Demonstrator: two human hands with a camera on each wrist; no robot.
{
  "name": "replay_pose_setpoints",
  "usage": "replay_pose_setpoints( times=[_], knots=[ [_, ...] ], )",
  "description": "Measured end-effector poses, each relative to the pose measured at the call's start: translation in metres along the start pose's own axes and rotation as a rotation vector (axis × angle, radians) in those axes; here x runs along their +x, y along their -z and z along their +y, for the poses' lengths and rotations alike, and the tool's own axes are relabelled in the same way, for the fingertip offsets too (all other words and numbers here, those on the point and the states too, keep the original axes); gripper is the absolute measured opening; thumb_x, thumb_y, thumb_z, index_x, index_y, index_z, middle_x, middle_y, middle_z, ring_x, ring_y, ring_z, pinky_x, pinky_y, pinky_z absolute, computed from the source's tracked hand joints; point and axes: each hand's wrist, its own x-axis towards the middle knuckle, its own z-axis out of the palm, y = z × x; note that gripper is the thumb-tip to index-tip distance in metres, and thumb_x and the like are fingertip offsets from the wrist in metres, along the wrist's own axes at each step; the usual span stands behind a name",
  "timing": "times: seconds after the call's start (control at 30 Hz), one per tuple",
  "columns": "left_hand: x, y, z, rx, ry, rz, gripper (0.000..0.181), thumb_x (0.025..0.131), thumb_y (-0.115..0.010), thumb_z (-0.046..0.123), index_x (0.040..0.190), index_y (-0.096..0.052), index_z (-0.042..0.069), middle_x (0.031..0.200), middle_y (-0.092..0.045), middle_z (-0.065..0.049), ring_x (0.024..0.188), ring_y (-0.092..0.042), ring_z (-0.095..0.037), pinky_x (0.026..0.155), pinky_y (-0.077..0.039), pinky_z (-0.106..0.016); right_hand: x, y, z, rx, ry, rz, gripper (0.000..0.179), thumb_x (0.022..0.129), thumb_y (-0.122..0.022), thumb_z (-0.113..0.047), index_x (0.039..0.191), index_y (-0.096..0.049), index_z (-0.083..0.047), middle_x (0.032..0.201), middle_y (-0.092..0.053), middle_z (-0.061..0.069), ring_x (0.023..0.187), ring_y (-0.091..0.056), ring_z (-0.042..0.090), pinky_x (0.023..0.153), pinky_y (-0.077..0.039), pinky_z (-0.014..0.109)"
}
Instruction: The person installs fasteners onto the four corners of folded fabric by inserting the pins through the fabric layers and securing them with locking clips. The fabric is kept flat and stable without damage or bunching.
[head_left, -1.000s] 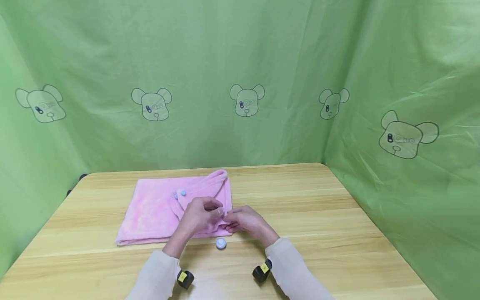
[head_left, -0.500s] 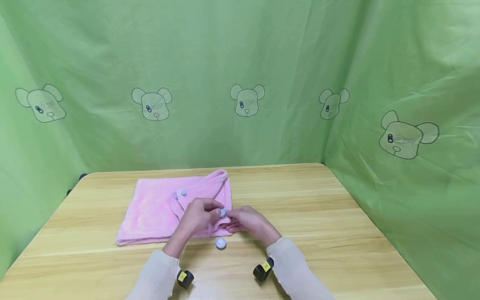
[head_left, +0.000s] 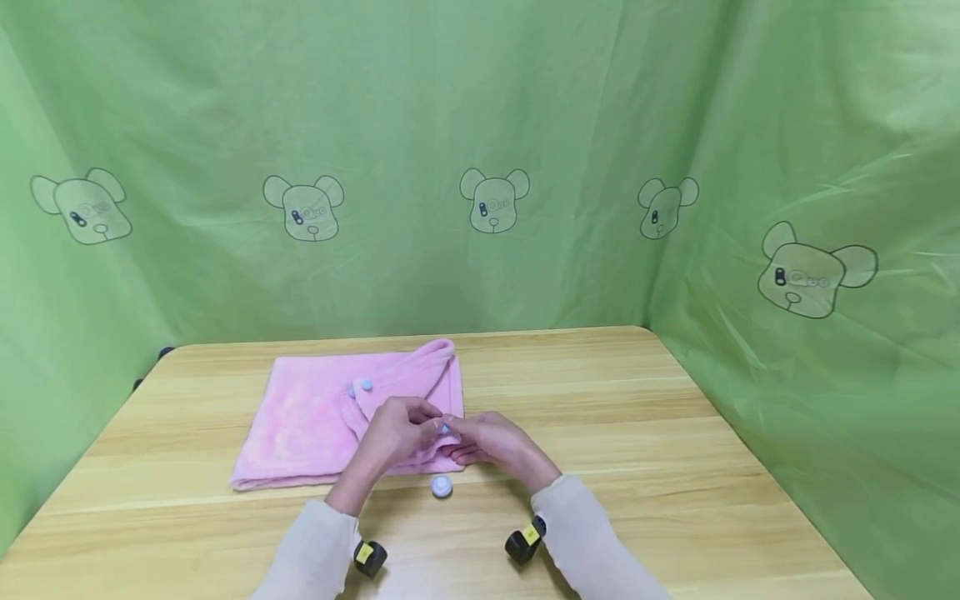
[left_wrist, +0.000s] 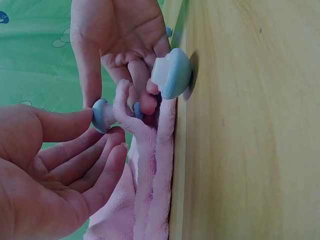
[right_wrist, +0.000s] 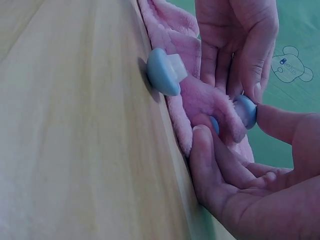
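A pink fleece cloth (head_left: 300,421) lies folded on the table, its near right corner raised. At that corner my left hand (head_left: 397,427) pinches a light blue mushroom-shaped fastener (left_wrist: 101,116) between thumb and fingers, its pale stem against the fleece. My right hand (head_left: 498,442) has its thumb on the same blue cap. Its fingers curl beneath the cloth edge, against a second blue piece (right_wrist: 215,125) on the other side, mostly hidden by fleece. Another blue mushroom-shaped piece (head_left: 442,486) with a whitish stem rests on the table just in front of the cloth.
Farther back on the cloth, a small blue fastener (head_left: 367,385) sits on the folded-over flap. The wooden table (head_left: 600,400) extends to the right, and green curtains (head_left: 405,275) with bear-head outlines enclose it at the back and sides.
My right thumb has moved left onto the blue cap at the cloth corner, which now shows less between my hands. The cloth and the loose piece stay put.
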Motion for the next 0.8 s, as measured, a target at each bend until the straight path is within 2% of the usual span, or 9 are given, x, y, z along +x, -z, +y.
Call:
replay_pose_setpoints(
  times=[0.17,0.3,0.43,0.6,0.8],
  knots=[
    [-0.0005,-0.0008,0.0004,0.028,-0.009,0.004,0.010,0.090,-0.074,0.016,0.099,-0.077,0.013,0.093,-0.077,-0.003,0.082,-0.067,-0.015,0.075,-0.053,-0.031,0.0000,-0.0011,-0.0002,0.004,0.000,0.029,0.046,0.100,-0.062,-0.033,0.120,-0.067,0.009,0.104,-0.076,0.021,0.077,-0.071,0.012,0.078,-0.061,0.028],
    [-0.0010,-0.0024,0.0010,0.057,-0.032,-0.007,0.010,0.090,-0.074,0.015,0.099,-0.078,0.012,0.092,-0.078,-0.004,0.081,-0.068,-0.015,0.074,-0.052,-0.031,0.0001,-0.0010,0.0002,0.020,0.012,0.032,0.041,0.100,-0.060,-0.025,0.117,-0.067,0.012,0.089,-0.077,0.013,0.072,-0.069,0.011,0.074,-0.060,0.026],
    [-0.0014,-0.0033,0.0016,0.061,-0.021,-0.023,0.010,0.090,-0.073,0.012,0.099,-0.077,0.011,0.092,-0.078,-0.006,0.080,-0.068,-0.015,0.074,-0.052,-0.031,0.0010,-0.0012,0.0013,0.033,0.025,0.030,0.035,0.101,-0.057,-0.017,0.114,-0.065,0.014,0.078,-0.072,0.003,0.069,-0.067,0.009,0.071,-0.060,0.024],
    [-0.0024,-0.0034,0.0028,0.051,0.002,-0.040,0.011,0.090,-0.074,0.013,0.100,-0.076,0.010,0.093,-0.078,-0.007,0.081,-0.069,-0.017,0.074,-0.053,-0.031,0.0009,-0.0015,0.0014,0.028,0.020,0.030,0.034,0.101,-0.057,-0.017,0.113,-0.066,0.014,0.079,-0.072,0.002,0.070,-0.068,0.010,0.072,-0.060,0.025],
    [-0.0036,-0.0051,0.0052,0.091,0.016,-0.085,0.029,0.080,-0.084,0.013,0.106,-0.071,0.008,0.093,-0.076,-0.007,0.085,-0.070,-0.020,0.079,-0.056,-0.036,0.0011,-0.0012,0.0005,0.027,0.005,0.039,0.036,0.102,-0.056,-0.020,0.112,-0.066,0.012,0.078,-0.071,0.000,0.071,-0.068,0.009,0.074,-0.060,0.025]
  ],
)
